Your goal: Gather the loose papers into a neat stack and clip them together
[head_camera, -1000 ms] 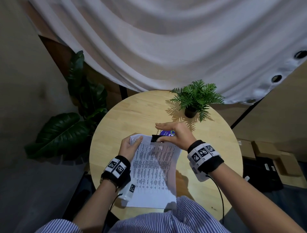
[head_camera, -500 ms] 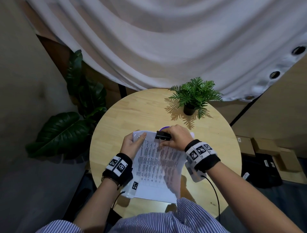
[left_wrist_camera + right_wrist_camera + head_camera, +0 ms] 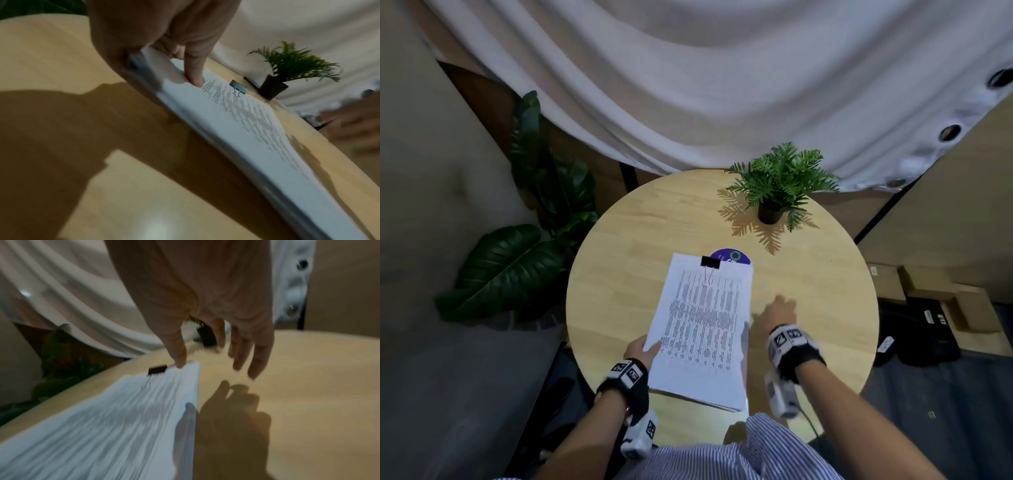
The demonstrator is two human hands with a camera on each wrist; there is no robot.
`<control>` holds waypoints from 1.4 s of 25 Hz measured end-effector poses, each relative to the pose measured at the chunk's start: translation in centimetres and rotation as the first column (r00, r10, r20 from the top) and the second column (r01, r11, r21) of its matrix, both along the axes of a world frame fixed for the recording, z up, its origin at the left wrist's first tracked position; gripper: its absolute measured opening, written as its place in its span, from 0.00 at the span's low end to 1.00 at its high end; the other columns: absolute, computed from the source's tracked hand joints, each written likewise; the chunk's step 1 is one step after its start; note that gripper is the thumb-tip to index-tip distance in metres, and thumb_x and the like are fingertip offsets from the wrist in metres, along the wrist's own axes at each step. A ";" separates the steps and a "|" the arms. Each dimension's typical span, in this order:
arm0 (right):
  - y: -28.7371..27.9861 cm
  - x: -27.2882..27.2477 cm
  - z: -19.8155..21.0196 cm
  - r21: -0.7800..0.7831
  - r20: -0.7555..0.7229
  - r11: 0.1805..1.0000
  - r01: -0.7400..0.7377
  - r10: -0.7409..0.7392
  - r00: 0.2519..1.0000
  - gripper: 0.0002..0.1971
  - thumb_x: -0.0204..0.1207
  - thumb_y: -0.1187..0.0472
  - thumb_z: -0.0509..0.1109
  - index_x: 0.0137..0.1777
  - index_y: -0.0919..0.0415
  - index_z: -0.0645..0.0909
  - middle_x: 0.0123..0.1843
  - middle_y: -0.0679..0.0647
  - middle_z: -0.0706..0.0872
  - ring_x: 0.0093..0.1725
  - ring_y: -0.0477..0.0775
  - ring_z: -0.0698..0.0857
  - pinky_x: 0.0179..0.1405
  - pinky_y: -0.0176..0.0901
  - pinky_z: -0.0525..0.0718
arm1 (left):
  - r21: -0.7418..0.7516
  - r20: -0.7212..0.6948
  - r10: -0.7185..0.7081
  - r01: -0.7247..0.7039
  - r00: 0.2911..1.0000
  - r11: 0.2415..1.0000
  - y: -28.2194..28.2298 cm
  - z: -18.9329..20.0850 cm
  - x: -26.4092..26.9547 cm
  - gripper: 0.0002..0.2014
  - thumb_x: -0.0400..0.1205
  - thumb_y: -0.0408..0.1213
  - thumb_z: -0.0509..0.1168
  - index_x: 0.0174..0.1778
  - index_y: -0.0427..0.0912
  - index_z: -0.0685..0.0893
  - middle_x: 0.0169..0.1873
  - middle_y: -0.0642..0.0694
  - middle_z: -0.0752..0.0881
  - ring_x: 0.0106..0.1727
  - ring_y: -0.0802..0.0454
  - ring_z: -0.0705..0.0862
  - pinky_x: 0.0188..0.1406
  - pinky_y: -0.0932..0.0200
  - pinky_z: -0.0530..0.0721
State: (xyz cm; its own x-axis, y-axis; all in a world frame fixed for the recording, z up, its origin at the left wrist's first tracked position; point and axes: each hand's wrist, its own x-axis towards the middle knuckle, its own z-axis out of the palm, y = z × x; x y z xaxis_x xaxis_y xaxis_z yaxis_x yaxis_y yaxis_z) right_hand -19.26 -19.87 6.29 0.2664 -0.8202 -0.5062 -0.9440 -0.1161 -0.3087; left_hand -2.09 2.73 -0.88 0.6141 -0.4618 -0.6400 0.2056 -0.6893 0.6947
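A stack of printed papers (image 3: 702, 329) lies lengthwise on the round wooden table (image 3: 619, 274). A black binder clip (image 3: 710, 262) bites its far edge, with the silver handle folded onto the top sheet. My left hand (image 3: 649, 346) pinches the stack's near-left edge: the thumb (image 3: 194, 78) lies on top and the other fingers are under the sheets. My right hand (image 3: 779, 306) hovers over bare wood just right of the stack, its fingers (image 3: 259, 356) straight, spread and holding nothing. The clip (image 3: 238, 86) also shows in the left wrist view.
A purple disc (image 3: 734, 256) peeks out from under the stack's far right corner. A small potted fern (image 3: 780, 186) stands at the table's far side. Large dark leaves (image 3: 510, 260) are on the left beyond the table, and cardboard boxes (image 3: 945, 308) are on the floor at the right.
The stack has gone from being held up to lying flat on the table. My right hand let go of the clip and drew back right. My left hand slid down the left edge.
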 end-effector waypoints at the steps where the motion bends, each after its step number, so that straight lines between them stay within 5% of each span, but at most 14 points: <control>1: 1.8 -0.9 -2.1 0.075 -0.084 0.997 -0.012 0.019 0.996 0.28 0.81 0.56 0.63 0.77 0.68 0.63 0.76 0.66 0.67 0.74 0.68 0.71 0.72 0.56 0.73 | 0.024 -0.013 0.015 -0.015 1.000 1.000 0.0 -0.3 0.0 0.20 0.83 0.39 0.64 0.70 0.35 0.79 0.67 0.37 0.83 0.66 0.37 0.82 0.68 0.43 0.80; 3: 5.1 -1.1 -4.0 0.113 -0.197 0.994 -0.008 0.030 0.980 0.22 0.82 0.60 0.61 0.72 0.70 0.66 0.72 0.67 0.71 0.68 0.68 0.77 0.65 0.53 0.78 | 0.057 0.012 0.034 -0.035 0.999 0.998 -0.4 -0.5 0.2 0.19 0.84 0.38 0.62 0.69 0.35 0.79 0.68 0.36 0.83 0.66 0.36 0.82 0.66 0.46 0.80; 7: 8.7 1.5 -4.8 0.208 -0.163 0.973 0.100 -0.066 0.984 0.23 0.80 0.58 0.65 0.69 0.70 0.65 0.71 0.64 0.71 0.70 0.61 0.75 0.67 0.48 0.76 | 0.213 0.105 0.005 -0.027 0.995 0.977 -1.7 0.1 0.8 0.19 0.87 0.35 0.55 0.73 0.35 0.71 0.69 0.32 0.78 0.66 0.32 0.80 0.58 0.48 0.79; 13: 8.6 8.3 -4.3 0.219 -0.026 0.976 0.010 -0.004 1.000 0.22 0.78 0.60 0.68 0.69 0.69 0.69 0.72 0.65 0.68 0.69 0.65 0.75 0.67 0.47 0.74 | 0.374 0.202 -0.222 0.134 0.954 0.918 -2.4 2.1 5.8 0.32 0.85 0.31 0.57 0.83 0.38 0.51 0.81 0.36 0.59 0.80 0.34 0.62 0.79 0.42 0.66; 22: 9.0 16.8 -4.8 0.282 0.302 0.944 -0.170 0.080 0.950 0.32 0.81 0.64 0.63 0.80 0.73 0.54 0.79 0.68 0.63 0.75 0.66 0.70 0.68 0.49 0.73 | 0.407 0.147 -0.138 0.068 0.979 0.911 -0.9 2.4 16.3 0.39 0.84 0.37 0.59 0.85 0.43 0.41 0.86 0.42 0.44 0.86 0.40 0.49 0.85 0.47 0.54; 28: 12.7 17.8 -4.9 0.320 0.259 0.912 -0.256 0.176 0.950 0.38 0.84 0.60 0.60 0.82 0.74 0.40 0.85 0.67 0.42 0.85 0.64 0.48 0.81 0.46 0.58 | 0.456 0.241 -0.156 0.031 0.958 0.890 -0.9 2.5 16.2 0.37 0.84 0.34 0.58 0.84 0.40 0.43 0.85 0.41 0.49 0.83 0.37 0.57 0.78 0.47 0.63; 32: 13.2 17.7 -4.1 0.307 0.256 0.914 -0.264 0.188 0.948 0.37 0.81 0.63 0.63 0.83 0.70 0.45 0.84 0.68 0.50 0.83 0.66 0.55 0.81 0.51 0.59 | 0.412 0.229 -0.111 0.007 0.967 0.911 -0.6 2.8 16.7 0.38 0.83 0.34 0.60 0.85 0.42 0.45 0.85 0.41 0.51 0.81 0.37 0.63 0.73 0.48 0.71; 35: 12.8 17.4 -3.2 0.336 0.259 0.893 -0.300 0.219 0.941 0.38 0.84 0.63 0.60 0.83 0.70 0.39 0.85 0.66 0.40 0.85 0.64 0.51 0.79 0.46 0.61 | 0.389 0.215 -0.091 0.000 0.972 0.921 -0.5 2.9 16.1 0.40 0.82 0.36 0.62 0.85 0.44 0.45 0.85 0.42 0.49 0.84 0.38 0.58 0.79 0.46 0.65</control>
